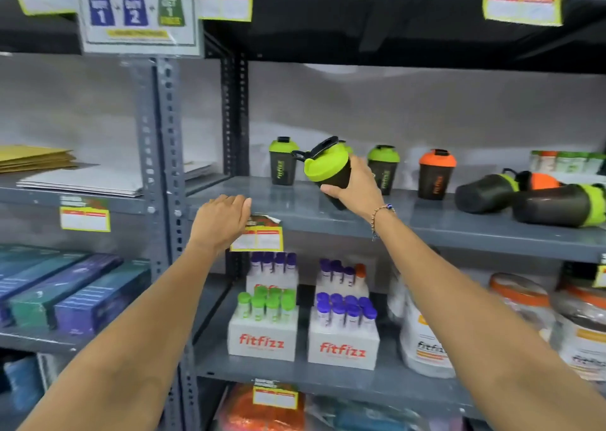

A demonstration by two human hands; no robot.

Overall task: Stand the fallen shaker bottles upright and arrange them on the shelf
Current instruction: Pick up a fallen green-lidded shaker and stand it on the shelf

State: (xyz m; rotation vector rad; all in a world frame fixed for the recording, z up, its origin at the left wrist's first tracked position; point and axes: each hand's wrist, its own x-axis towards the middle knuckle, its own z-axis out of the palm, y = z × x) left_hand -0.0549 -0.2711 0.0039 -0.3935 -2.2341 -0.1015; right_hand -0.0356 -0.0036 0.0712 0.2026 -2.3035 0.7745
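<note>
My right hand (355,188) grips a black shaker bottle with a green lid (326,166), tilted left above the grey shelf (328,214). Three shakers stand upright at the back: a green-lidded one (282,161) on the left, a second green-lidded one (383,168), and an orange-lidded one (436,175). At the right, several shakers lie on their sides: one with a green lid (485,193), an orange-lidded one (541,181) behind it, and a larger green-lidded one (560,205). My left hand (223,220) rests on the shelf's front edge, fingers curled, holding nothing.
Perforated grey uprights (160,168) divide the shelving bays. A yellow price tag (257,239) hangs under the shelf edge by my left hand. Below are white boxes of small tubes (262,329) and large tubs (426,342). Flat cardboard lies on the left shelf (82,179).
</note>
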